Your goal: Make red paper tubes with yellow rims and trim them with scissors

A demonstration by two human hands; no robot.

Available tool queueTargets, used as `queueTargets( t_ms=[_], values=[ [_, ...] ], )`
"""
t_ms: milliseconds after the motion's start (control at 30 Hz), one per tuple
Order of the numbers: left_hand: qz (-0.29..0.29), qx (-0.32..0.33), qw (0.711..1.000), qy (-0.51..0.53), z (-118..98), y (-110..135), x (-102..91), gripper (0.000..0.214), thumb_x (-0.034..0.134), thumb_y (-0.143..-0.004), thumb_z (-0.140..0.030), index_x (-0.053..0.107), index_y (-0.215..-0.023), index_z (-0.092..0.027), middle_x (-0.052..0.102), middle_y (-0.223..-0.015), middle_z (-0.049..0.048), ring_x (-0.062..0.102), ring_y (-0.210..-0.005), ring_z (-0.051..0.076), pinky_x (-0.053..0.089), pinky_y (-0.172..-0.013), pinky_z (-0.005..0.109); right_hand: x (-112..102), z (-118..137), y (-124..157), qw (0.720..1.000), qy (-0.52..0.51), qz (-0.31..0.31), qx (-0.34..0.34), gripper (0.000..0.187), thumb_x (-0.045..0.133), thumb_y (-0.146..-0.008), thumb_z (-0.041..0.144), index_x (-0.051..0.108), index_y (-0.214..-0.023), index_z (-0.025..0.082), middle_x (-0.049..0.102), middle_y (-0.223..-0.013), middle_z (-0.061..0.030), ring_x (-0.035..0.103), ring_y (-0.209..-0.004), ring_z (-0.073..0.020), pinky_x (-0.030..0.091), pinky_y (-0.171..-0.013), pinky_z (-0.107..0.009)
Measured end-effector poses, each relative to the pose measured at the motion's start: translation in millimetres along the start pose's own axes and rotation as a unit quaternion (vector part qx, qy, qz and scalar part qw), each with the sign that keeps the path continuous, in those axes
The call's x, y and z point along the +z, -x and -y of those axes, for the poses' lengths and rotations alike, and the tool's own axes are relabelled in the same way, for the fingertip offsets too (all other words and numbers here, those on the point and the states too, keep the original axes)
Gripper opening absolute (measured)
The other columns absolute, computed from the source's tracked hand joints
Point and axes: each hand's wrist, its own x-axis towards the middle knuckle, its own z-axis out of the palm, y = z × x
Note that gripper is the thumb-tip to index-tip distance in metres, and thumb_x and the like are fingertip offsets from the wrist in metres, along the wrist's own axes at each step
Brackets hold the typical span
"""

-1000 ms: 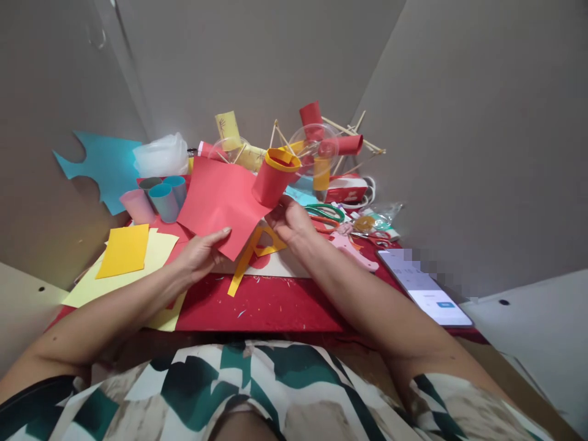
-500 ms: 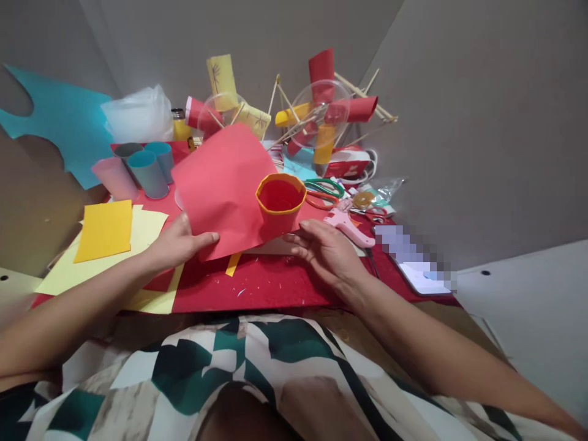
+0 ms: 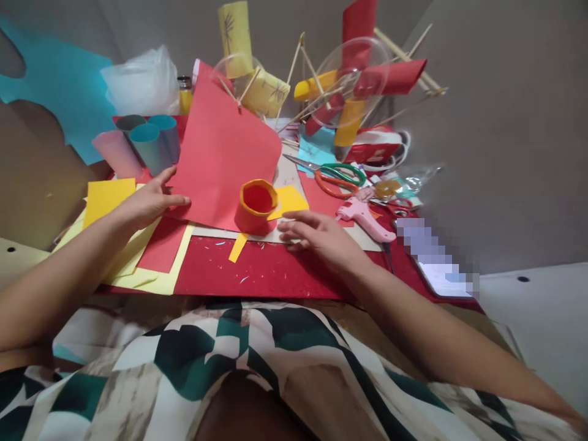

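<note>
A large sheet of red paper point(image 3: 220, 159) lies toward the middle of the table, its far edge curling upward. On its near right corner stands a short red paper cup point(image 3: 256, 220) with a yellow band round the rim. My left hand point(image 3: 158, 199) rests at the sheet's left edge, thumb and forefinger spread apart. To the right of the cup, my right hand point(image 3: 316, 236) has its fingers stretched out and holds nothing. A yellow paper piece point(image 3: 291, 201) sits between the cup and those fingers. One narrow yellow strip point(image 3: 237, 248) is in front of the cup.
Scissors point(image 3: 340, 174) and a pink glue gun point(image 3: 365, 220) lie right, near a phone point(image 3: 441, 269). Blue paper tubes point(image 3: 151, 150) stand left, behind yellow sheets point(image 3: 110, 196). Stick-and-paper pinwheels point(image 3: 358, 79) rise at the back.
The red sheet has come down onto the table with the cup on it. My left hand has loosened from its corner and moved left. The view has shifted slightly.
</note>
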Motion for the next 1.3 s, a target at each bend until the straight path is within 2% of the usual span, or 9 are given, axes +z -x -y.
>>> queueTargets(
  t_ms=[67,200,267,333,467,667,800,967,1300],
  values=[
    [-0.058,0.001,0.998,-0.041,14.5,2.6,-5.6,0.098,0.080,-0.070,-0.035,0.037,-0.158,-0.022,0.062,-0.140,0.0145,0.070,-0.102,0.024,0.057,-0.080,0.037,-6.5,5.1,0.6,0.994,0.050,-0.049,-0.080,0.026,0.078,-0.081,0.028,0.074,-0.106,0.022,0.078,-0.105,-0.0068,0.074,-0.086,-0.0174,0.064,-0.068,-0.027],
    [-0.162,0.185,0.956,-0.162,18.1,27.8,1.4,0.071,0.067,-0.088,-0.050,0.044,-0.151,-0.026,0.061,-0.144,-0.0005,0.062,-0.120,0.023,0.051,-0.101,0.042,-8.9,21.8,4.3,0.935,0.182,-0.084,-0.293,0.032,0.072,-0.088,0.033,0.069,-0.119,0.026,0.074,-0.124,-0.0066,0.069,-0.118,-0.0253,0.058,-0.104,-0.050],
    [-0.130,0.237,0.942,-0.197,10.0,39.2,13.8,0.054,0.062,-0.092,-0.045,0.057,-0.139,-0.019,0.068,-0.136,0.0036,0.065,-0.114,0.023,0.050,-0.105,0.045,-3.7,29.5,2.6,0.914,0.205,-0.068,-0.343,0.039,0.071,-0.089,0.034,0.064,-0.127,0.027,0.072,-0.128,-0.0068,0.067,-0.124,-0.0254,0.054,-0.110,-0.051],
    [-0.050,0.226,0.951,-0.204,1.4,43.1,27.4,0.048,0.063,-0.091,-0.042,0.065,-0.131,-0.016,0.075,-0.119,0.0094,0.070,-0.104,0.024,0.056,-0.097,0.046,2.9,34.3,-3.9,0.904,0.218,-0.043,-0.365,0.046,0.071,-0.089,0.036,0.059,-0.133,0.028,0.070,-0.131,-0.0076,0.066,-0.125,-0.0249,0.053,-0.112,-0.051],
    [0.104,0.181,0.970,-0.121,-8.1,28.5,45.4,0.084,0.074,-0.082,-0.044,0.043,-0.155,-0.016,0.069,-0.133,0.0191,0.069,-0.118,0.031,0.058,-0.100,0.049,14.3,35.6,-27.9,0.919,0.207,0.014,-0.335,0.057,0.066,-0.091,0.051,0.048,-0.143,0.035,0.064,-0.140,-0.0069,0.063,-0.129,-0.0252,0.051,-0.113,-0.052],
    [0.224,0.189,0.956,-0.024,-9.9,-2.0,63.3,0.120,0.083,-0.075,-0.054,0.010,-0.167,-0.029,0.034,-0.169,0.0174,0.034,-0.156,0.038,0.036,-0.125,0.058,31.0,27.6,-56.7,0.957,0.118,0.052,-0.261,0.062,0.046,-0.096,0.068,0.044,-0.145,0.031,0.060,-0.146,-0.0094,0.060,-0.135,-0.0257,0.048,-0.116,-0.051],
    [0.240,0.193,0.951,-0.020,-1.1,-12.5,81.5,0.134,0.087,-0.070,-0.055,-0.003,-0.167,-0.032,0.020,-0.174,0.0149,0.026,-0.159,0.040,0.030,-0.127,0.062,41.3,12.8,-54.4,0.955,0.101,0.081,-0.268,0.066,0.039,-0.099,0.070,0.041,-0.150,0.030,0.062,-0.144,-0.0086,0.056,-0.140,-0.0240,0.042,-0.122,-0.048],
    [0.184,0.209,0.960,0.016,5.1,-12.5,105.1,0.144,0.090,-0.065,-0.052,-0.010,-0.166,-0.030,0.012,-0.176,0.0144,0.005,-0.164,0.035,0.025,-0.128,0.058,48.2,-3.1,-42.3,0.951,0.164,0.037,-0.259,0.067,0.021,-0.103,0.069,0.038,-0.157,0.033,0.044,-0.163,-0.0034,0.038,-0.154,-0.0225,0.037,-0.126,-0.045],
    [0.163,0.198,0.965,0.047,2.3,-4.5,127.0,0.135,0.088,-0.068,-0.050,-0.005,-0.165,-0.039,0.000,-0.178,0.0033,0.006,-0.164,0.035,0.023,-0.130,0.055,53.4,-13.5,-36.1,0.961,0.177,0.005,-0.214,0.067,0.014,-0.105,0.066,0.033,-0.160,0.034,0.042,-0.164,-0.0037,0.036,-0.155,-0.0199,0.037,-0.125,-0.044]
  ],
)
